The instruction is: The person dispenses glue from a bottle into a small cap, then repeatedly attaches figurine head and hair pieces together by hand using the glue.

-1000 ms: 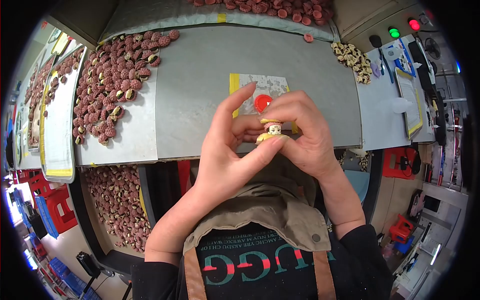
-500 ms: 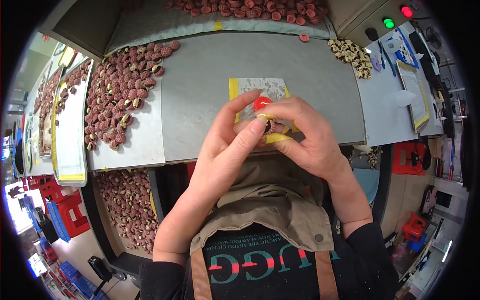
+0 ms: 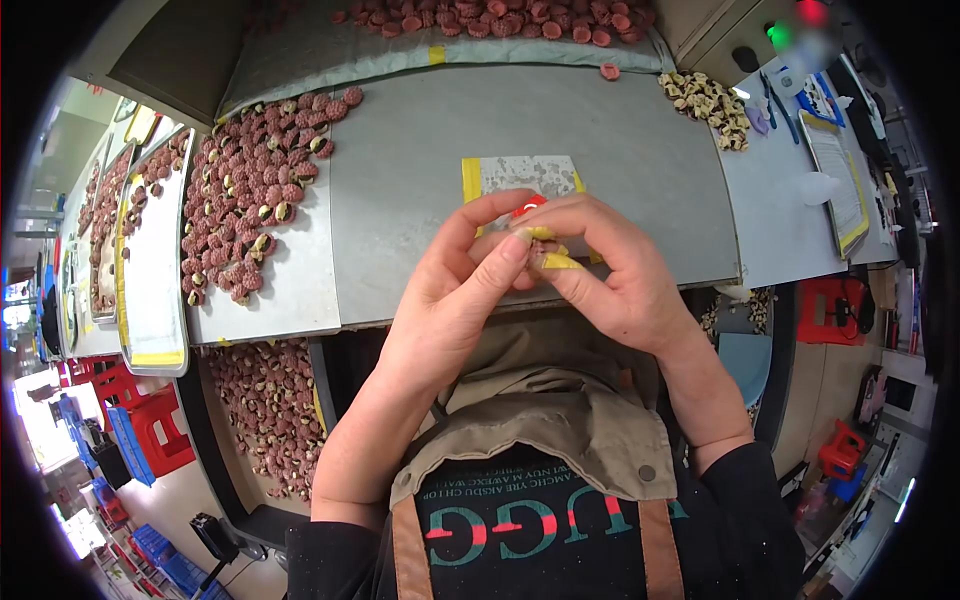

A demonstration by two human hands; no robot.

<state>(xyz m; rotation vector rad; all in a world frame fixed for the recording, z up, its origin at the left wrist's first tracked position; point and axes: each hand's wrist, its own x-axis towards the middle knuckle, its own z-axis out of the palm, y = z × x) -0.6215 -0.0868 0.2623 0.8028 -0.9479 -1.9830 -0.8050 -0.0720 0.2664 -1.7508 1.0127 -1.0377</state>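
Note:
Both hands meet over the front of the grey table, fingertips closed around one small bumpy pink raspberry-shaped piece (image 3: 537,248). My left hand (image 3: 445,275) pinches it from the left with thumb and fingers. From the other side my right hand (image 3: 615,265) grips it, yellow wraps covering its thumb and fingertip. Most of the piece is hidden by the fingers. Just behind the fingertips a round red cap (image 3: 529,203) shows in part. Under and beyond the hands lies a speckled plate (image 3: 525,173) edged with yellow tape.
Many raspberry-shaped pieces (image 3: 250,190) are spread at left, more in a bin (image 3: 265,410) below. Pink hollow cups (image 3: 500,20) fill the back shelf; one lone cup (image 3: 610,72) sits before it. Cream-and-dark bits (image 3: 705,105) are heaped at right, near a tray (image 3: 835,180).
My fingers have drawn closer around the piece, and its dark part no longer shows. The red cap is more covered. The whole view has shifted slightly.

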